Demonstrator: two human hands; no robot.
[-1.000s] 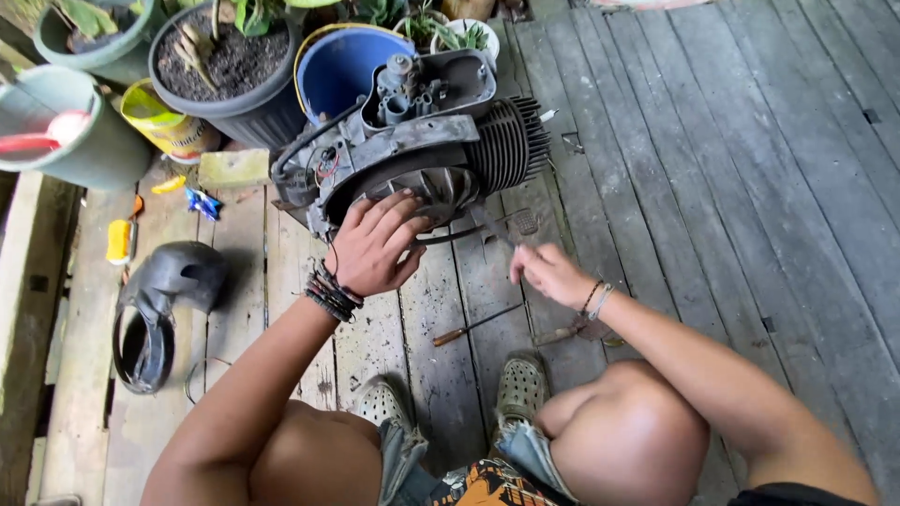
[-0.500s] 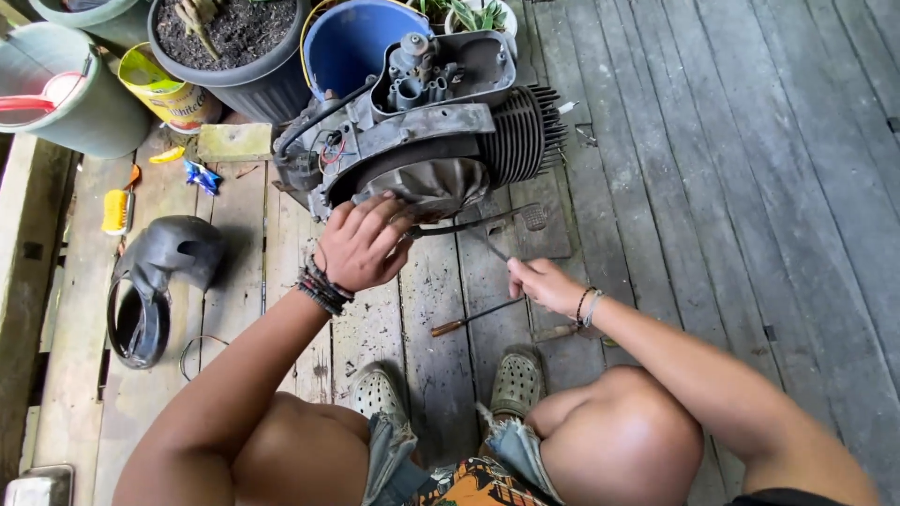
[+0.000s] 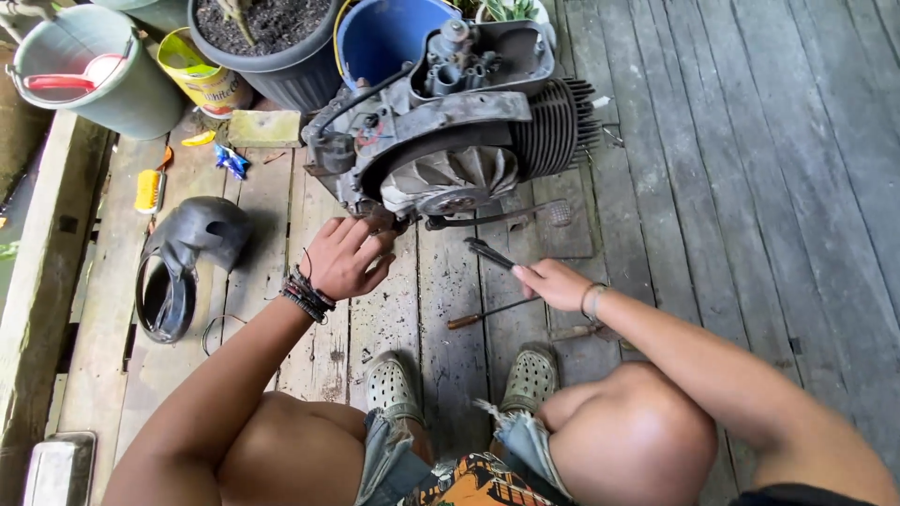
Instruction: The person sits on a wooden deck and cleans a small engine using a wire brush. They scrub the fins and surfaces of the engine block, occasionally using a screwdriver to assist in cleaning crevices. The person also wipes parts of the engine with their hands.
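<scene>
Engine grey, grimy, finned cylinder, fan exposed, left hand beside

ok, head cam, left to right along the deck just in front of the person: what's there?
Black shroud cover → left hand → screwdriver → right hand, holding a dark tool.

One engine; two buckets (grey, blue); one plant pot; two screwdrivers.
</scene>
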